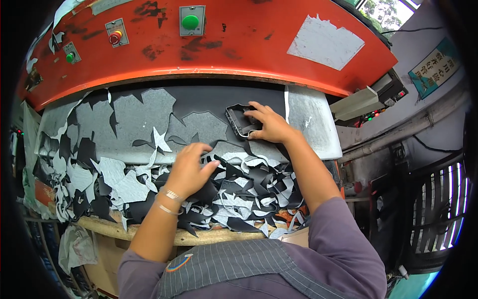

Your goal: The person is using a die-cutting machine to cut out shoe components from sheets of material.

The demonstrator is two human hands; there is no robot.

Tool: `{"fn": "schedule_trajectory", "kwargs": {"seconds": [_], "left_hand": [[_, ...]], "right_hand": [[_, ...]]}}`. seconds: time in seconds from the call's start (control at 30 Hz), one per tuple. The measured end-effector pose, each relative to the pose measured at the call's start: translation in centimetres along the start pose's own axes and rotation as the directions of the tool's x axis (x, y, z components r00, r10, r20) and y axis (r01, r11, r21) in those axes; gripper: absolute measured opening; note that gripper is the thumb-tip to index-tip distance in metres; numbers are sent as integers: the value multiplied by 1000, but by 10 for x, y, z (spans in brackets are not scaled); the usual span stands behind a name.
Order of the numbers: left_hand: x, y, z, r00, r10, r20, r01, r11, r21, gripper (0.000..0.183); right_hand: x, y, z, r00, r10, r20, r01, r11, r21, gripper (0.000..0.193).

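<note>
My right hand [271, 124] grips a black steel-edged cutting die [232, 121], fingers over its far wall and thumb at its near side. The die stands on a black sheet [214, 97] spread over the pale cutting board [308, 112], close to a gap where pieces are out of the sheet. Over the board's near edge hovers my left hand [189, 168], thumb and fingers apart, holding nothing that I can see. Just beneath it lies a heap of black and white offcuts [234, 202]. A small pale scrap [160, 140] rests on the board to its left.
An orange press beam [239, 55] spans the far side, low above the board, with a large green button [190, 22] and a red one [115, 37]. Along the near side runs a wooden ledge [199, 238]. Metal pipes [378, 139] lie to the right.
</note>
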State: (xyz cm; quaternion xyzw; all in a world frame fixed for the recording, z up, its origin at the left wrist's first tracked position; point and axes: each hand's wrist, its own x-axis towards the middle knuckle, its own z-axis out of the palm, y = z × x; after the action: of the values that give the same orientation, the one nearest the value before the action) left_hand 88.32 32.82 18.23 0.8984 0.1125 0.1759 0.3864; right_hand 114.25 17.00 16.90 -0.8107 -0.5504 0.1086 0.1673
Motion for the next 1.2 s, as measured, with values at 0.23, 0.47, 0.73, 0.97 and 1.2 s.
{"fn": "schedule_trajectory", "kwargs": {"seconds": [0.23,0.47,0.73,0.97,1.2], "left_hand": [[37,-33,62,995,95,20,-96,995,38,30],[50,-25,70,989,129,68,-137,981,135,29],[100,-20,93,964,175,199,-210,963,168,35],[117,-11,116,989,149,19,-150,985,80,36],[120,-15,110,998,28,-53,-25,998,60,31]], "right_hand": [[-54,25,26,970,133,-205,-95,978,185,87],[-53,27,22,949,4,-315,18,998,64,56],[-85,26,39,866,176,-469,-156,984,80,53],[-86,22,65,685,304,-662,-278,949,149,90],[-76,14,55,690,351,-634,-226,935,272,100]]}}
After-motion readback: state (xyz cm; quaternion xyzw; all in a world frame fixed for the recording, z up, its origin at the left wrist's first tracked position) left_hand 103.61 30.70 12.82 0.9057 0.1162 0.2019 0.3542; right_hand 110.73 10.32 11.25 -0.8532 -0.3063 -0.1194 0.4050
